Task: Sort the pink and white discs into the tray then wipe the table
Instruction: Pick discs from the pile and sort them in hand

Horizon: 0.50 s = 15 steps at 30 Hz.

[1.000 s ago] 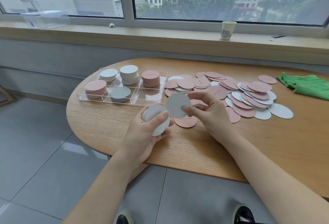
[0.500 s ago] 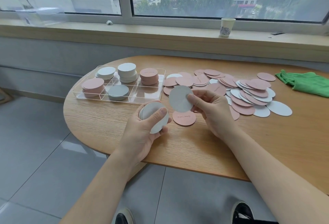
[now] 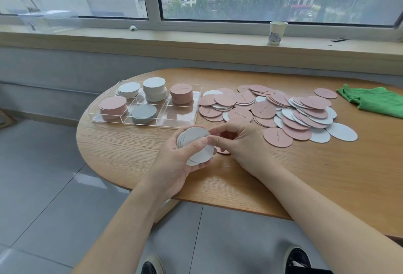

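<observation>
Head view: wooden table [image 3: 283,186], then clear tray [image 3: 185,121] with pink and white stacks, loose discs [image 3: 272,108] right of it. Left hand [image 3: 174,164] grasps a white stack [image 3: 197,143]; right hand's [image 3: 237,143] curled fingertips touch its edge.

The left hand [image 3: 174,160] grips a small stack of white discs [image 3: 197,146] above the worktop [image 3: 130,154], thumb across the top disc. The right hand [image 3: 237,143] touches the stack's edge with curled fingers [image 3: 218,131]. Behind stand a clear tray [image 3: 185,121] of sorted stacks and a loose pile of discs [image 3: 283,110].
</observation>
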Motion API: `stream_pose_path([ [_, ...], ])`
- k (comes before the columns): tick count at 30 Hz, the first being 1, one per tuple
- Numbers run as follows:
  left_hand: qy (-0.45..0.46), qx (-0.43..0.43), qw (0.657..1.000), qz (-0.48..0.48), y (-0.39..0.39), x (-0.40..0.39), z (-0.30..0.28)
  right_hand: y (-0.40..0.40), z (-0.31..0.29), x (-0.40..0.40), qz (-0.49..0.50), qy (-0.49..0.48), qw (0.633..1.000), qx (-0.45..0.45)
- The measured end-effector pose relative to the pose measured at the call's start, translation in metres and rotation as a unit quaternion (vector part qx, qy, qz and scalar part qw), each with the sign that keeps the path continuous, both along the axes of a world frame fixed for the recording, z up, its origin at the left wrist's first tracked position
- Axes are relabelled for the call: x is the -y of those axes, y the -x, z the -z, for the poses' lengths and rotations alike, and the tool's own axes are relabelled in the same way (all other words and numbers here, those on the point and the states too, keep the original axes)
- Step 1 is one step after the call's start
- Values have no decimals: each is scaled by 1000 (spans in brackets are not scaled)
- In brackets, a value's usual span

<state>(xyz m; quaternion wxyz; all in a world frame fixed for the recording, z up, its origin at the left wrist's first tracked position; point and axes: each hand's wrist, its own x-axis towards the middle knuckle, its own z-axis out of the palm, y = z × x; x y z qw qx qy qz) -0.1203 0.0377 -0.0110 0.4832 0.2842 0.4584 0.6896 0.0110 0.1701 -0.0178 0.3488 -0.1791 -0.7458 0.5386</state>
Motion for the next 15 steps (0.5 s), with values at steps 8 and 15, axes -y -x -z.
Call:
stream_pose_path([
  [8, -23, 91, 992, 83, -3, -5, -3, -10, 4, 1, 47, -77, 996, 27],
  [15, 0, 72, 995, 76, -22, -16, -6, -40, 1, -9, 106, -186, 976, 43],
])
